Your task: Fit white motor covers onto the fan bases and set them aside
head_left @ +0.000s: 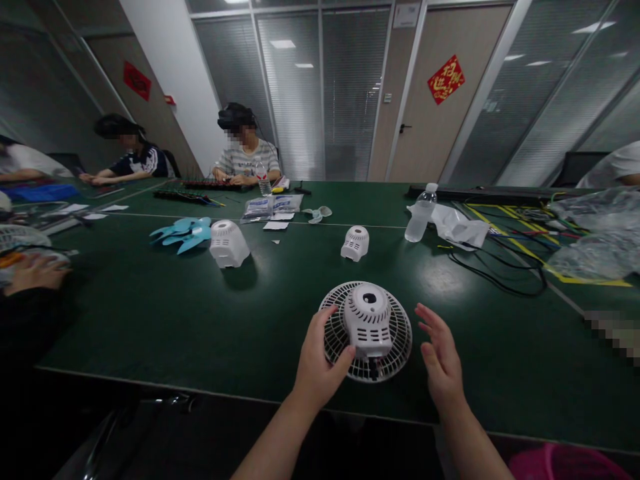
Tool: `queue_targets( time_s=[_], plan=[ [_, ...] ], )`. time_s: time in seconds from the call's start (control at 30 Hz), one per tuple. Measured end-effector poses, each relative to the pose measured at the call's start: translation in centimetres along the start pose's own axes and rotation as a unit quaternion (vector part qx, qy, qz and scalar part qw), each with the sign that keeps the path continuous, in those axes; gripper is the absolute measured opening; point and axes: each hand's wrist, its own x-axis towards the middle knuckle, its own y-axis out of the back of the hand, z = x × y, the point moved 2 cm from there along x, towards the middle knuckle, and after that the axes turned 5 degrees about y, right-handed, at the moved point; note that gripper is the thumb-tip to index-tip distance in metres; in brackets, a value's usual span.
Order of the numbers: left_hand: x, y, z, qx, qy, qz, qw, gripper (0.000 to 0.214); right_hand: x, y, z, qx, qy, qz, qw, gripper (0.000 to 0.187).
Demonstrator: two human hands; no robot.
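Observation:
A round white fan grille (401, 338) lies on the green table close to its front edge. On its middle sits a white vented motor housing (367, 320) with a dark round hole in its top. My left hand (323, 360) is at the left side of the grille, thumb and fingers apart, the thumb by the housing's lower left; whether it touches cannot be made out. Off to the grille's right, my right hand (443, 357) hovers with its fingers spread and nothing in it. A small dark part shows under the housing's front.
Two more white housings (229, 245) (355, 243) stand farther back, with blue fan blades (183, 233) at the left. A plastic bottle (421, 213), black cables (520, 280) and clear plastic bags (595, 233) lie to the right. Co-workers sit around; one's hand (36, 272) is at far left.

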Motion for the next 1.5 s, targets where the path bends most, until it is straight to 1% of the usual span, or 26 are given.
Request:
queue_targets(
  time_s=[0.07, 0.1, 0.13, 0.2, 0.27, 0.37, 0.47, 0.6, 0.73, 0.9, 1.03, 1.2, 1.33, 1.5],
  plan=[
    [-2.2, -1.4, 1.5, 0.016, 0.023, 0.051, 0.998, 0.067, 0.1, 0.6, 0.9, -0.025, -0.059, 0.080, 0.995, 0.045],
    [-3.2, -2.3, 2.3, 0.026, 0.036, 0.069, 0.997, 0.071, 0.2, 0.8, 1.4, -0.039, -0.091, 0.105, 0.990, 0.043],
    [-4.1, -3.1, 3.0, 0.034, 0.051, 0.080, 0.995, 0.076, 0.3, 0.8, 1.9, -0.055, -0.117, 0.113, 0.985, 0.043],
    [-5.2, -4.8, 3.9, 0.046, 0.083, 0.089, 0.992, 0.087, 0.6, 0.6, 2.6, -0.081, -0.159, 0.097, 0.979, 0.045],
    [-5.6, -6.1, 4.1, 0.055, 0.106, 0.088, 0.989, 0.095, 0.8, 0.3, 2.9, -0.096, -0.180, 0.072, 0.976, 0.048],
    [-5.3, -7.0, 3.6, 0.074, 0.114, 0.098, 0.986, 0.100, 0.9, 0.0, 2.7, -0.125, -0.187, 0.009, 0.974, 0.045],
    [-4.6, -7.1, 3.1, 0.093, 0.109, 0.114, 0.983, 0.096, 1.0, 0.0, 2.2, -0.169, -0.171, -0.032, 0.970, 0.038],
    [-4.0, -6.7, 3.5, 0.111, 0.094, 0.136, 0.980, 0.093, 1.1, 0.1, 1.9, -0.187, -0.147, -0.038, 0.971, 0.038],
    [-3.4, -6.4, 3.8, 0.114, 0.097, 0.145, 0.978, 0.091, 1.2, 0.1, 1.6, -0.202, -0.130, -0.050, 0.969, 0.035],
    [-2.6, -6.4, 3.2, 0.100, 0.106, 0.170, 0.975, 0.090, 1.2, -0.2, 1.2, -0.222, -0.113, -0.062, 0.967, 0.029],
    [-2.5, -6.5, 2.9, 0.096, 0.116, 0.185, 0.971, 0.090, 1.1, -0.5, 1.4, -0.236, -0.097, -0.060, 0.965, 0.026],
    [-2.6, -6.1, 3.3, 0.101, 0.111, 0.180, 0.972, 0.086, 1.0, -0.4, 1.4, -0.249, -0.089, -0.059, 0.963, 0.026],
    [-2.4, -5.6, 3.2, 0.107, 0.126, 0.164, 0.973, 0.082, 1.0, -0.3, 0.9, -0.264, -0.077, -0.057, 0.960, 0.029],
    [-2.3, -5.3, 2.5, 0.102, 0.145, 0.158, 0.971, 0.089, 1.0, -0.3, 0.5, -0.263, -0.080, -0.042, 0.960, 0.031]
  ],
)
